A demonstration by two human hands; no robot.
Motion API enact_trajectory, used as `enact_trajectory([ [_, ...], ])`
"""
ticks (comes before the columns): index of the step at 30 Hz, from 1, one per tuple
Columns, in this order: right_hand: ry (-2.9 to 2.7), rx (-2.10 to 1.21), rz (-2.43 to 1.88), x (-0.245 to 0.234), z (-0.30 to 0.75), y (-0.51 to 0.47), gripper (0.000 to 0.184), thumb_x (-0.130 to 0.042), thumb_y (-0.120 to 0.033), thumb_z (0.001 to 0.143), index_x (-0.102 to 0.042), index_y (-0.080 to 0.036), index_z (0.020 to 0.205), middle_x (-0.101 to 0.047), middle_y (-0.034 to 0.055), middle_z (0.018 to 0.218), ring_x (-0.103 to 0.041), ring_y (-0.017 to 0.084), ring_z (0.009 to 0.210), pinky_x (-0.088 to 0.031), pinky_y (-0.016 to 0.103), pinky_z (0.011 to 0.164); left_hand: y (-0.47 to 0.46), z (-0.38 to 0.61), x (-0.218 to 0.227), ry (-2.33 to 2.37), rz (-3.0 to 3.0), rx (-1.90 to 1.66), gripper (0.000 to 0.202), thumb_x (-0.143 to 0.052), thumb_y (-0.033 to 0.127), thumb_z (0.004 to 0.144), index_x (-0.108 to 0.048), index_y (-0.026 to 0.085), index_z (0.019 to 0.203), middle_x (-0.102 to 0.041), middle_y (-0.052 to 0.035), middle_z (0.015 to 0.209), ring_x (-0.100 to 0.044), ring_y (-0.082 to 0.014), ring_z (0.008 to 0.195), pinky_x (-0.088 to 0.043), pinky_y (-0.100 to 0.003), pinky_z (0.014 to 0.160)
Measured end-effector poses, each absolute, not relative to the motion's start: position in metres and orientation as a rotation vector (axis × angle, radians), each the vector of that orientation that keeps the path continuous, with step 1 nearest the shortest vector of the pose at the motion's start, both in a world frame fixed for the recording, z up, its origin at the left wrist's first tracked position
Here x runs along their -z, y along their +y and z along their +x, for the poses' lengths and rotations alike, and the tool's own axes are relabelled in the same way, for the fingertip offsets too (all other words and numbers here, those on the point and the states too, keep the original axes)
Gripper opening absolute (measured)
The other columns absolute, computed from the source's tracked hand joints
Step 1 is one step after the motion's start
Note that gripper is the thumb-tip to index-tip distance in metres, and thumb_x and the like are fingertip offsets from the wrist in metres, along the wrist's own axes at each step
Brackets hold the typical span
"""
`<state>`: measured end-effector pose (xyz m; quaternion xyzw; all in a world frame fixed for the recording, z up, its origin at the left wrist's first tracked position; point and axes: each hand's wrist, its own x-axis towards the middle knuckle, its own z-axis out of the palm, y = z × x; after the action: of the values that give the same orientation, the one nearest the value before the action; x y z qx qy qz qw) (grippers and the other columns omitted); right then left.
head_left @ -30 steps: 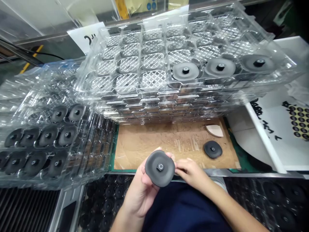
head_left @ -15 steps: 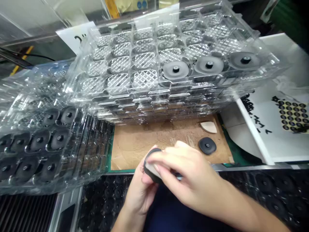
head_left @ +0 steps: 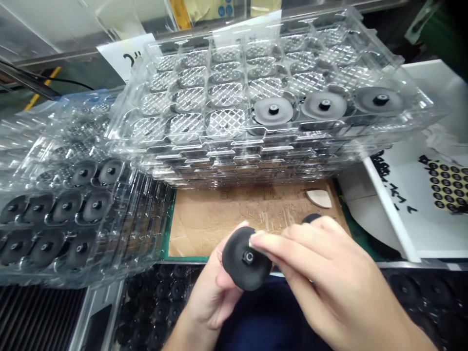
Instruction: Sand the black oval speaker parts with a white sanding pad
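Cardboard [head_left: 212, 226] on the bench. Behind it: tray stack [head_left: 186, 100], three discs [head_left: 314, 107] in the top tray's front row, right half. Left of it: second tray stack [head_left: 144, 224], discs [head_left: 66, 207] in compartments. Right of it: box [head_left: 431, 239], sticker sheet [head_left: 451, 186] inside. On its right end: scrap [head_left: 321, 198], loose disc [head_left: 310, 217] in front. At its front edge: held disc [head_left: 236, 263].
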<state>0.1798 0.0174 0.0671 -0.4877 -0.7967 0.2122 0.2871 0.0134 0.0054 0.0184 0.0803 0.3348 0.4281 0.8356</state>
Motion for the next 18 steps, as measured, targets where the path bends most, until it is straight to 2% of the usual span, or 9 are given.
enact_trajectory([
  [2, -2.14, -0.462, -1.273, -0.065, 0.171, 0.026, 0.031, -0.036, -0.01, 0.093, -0.067, -0.016, 0.095, -0.059, 0.0013, 0.067, -0.043, 0.015, 0.059, -0.025, 0.031, 0.06, 0.004, 0.01, -0.019, 0.755, 0.164, -0.905, 0.053, -0.083, 0.036, 0.057, -0.068, 0.028, 0.108, -0.072, 0.0005, 0.107, -0.062, -0.0176, 0.104, -0.045, -0.026, 0.096],
  [4, -2.197, -0.482, -1.04, -0.06, 0.165, 0.038, 0.038, -0.032, -0.012, 0.096, -0.069, -0.017, 0.089, -0.057, 0.0007, 0.065, -0.042, 0.014, 0.058, -0.026, 0.031, 0.06, 0.002, 0.006, -0.016, 0.776, 0.153, -0.897, 0.049, -0.079, 0.034, 0.064, -0.067, 0.028, 0.111, -0.071, 0.0001, 0.108, -0.062, -0.0186, 0.106, -0.043, -0.029, 0.099],
  [7, -2.251, -0.66, -0.699, -0.048, 0.166, 0.054, 0.032, -0.037, -0.017, 0.096, -0.069, -0.021, 0.092, -0.059, -0.0012, 0.068, -0.046, 0.012, 0.062, -0.029, 0.03, 0.066, 0.0, 0.006, -0.008, 0.728, 0.163, -0.927, 0.043, -0.079, 0.035, 0.064, -0.069, 0.021, 0.105, -0.072, -0.0027, 0.099, -0.064, -0.0195, 0.098, -0.049, -0.028, 0.093],
  [10, -2.135, -0.753, -0.936, -0.026, 0.175, 0.063, 0.026, -0.043, -0.018, 0.094, -0.068, -0.023, 0.102, -0.066, 0.0004, 0.082, -0.054, 0.013, 0.071, -0.033, 0.031, 0.071, 0.001, 0.008, -0.003, 0.693, 0.126, -0.947, 0.051, -0.079, 0.042, 0.059, -0.07, 0.019, 0.104, -0.072, -0.0048, 0.101, -0.067, -0.0202, 0.092, -0.054, -0.027, 0.083],
  [14, -1.881, -1.066, -1.214, 0.03, 0.177, 0.059, 0.026, -0.044, -0.02, 0.093, -0.068, -0.025, 0.103, -0.069, 0.002, 0.094, -0.062, 0.014, 0.085, -0.046, 0.028, 0.077, 0.002, 0.006, -0.003, 0.65, 0.077, -0.934, 0.053, -0.079, 0.042, 0.058, -0.069, 0.019, 0.105, -0.071, -0.0057, 0.108, -0.068, -0.023, 0.094, -0.054, -0.03, 0.085],
  [16, -1.877, -1.102, -1.289, 0.062, 0.172, 0.051, 0.025, -0.048, -0.021, 0.089, -0.07, -0.024, 0.1, -0.067, 0.006, 0.103, -0.063, 0.018, 0.089, -0.05, 0.032, 0.078, 0.002, 0.004, -0.005, 0.606, 0.068, -0.927, 0.05, -0.077, 0.043, 0.061, -0.07, 0.018, 0.104, -0.071, -0.0056, 0.108, -0.068, -0.0235, 0.096, -0.054, -0.03, 0.086],
  [18, -1.875, -1.067, -1.364, 0.087, 0.168, 0.042, 0.027, -0.05, -0.021, 0.086, -0.069, -0.023, 0.105, -0.059, 0.0108, 0.12, -0.063, 0.023, 0.096, -0.051, 0.039, 0.082, 0.002, 0.001, -0.006, 0.543, 0.051, -0.917, 0.049, -0.074, 0.045, 0.063, -0.07, 0.018, 0.103, -0.072, -0.005, 0.107, -0.067, -0.0237, 0.098, -0.053, -0.03, 0.088],
])
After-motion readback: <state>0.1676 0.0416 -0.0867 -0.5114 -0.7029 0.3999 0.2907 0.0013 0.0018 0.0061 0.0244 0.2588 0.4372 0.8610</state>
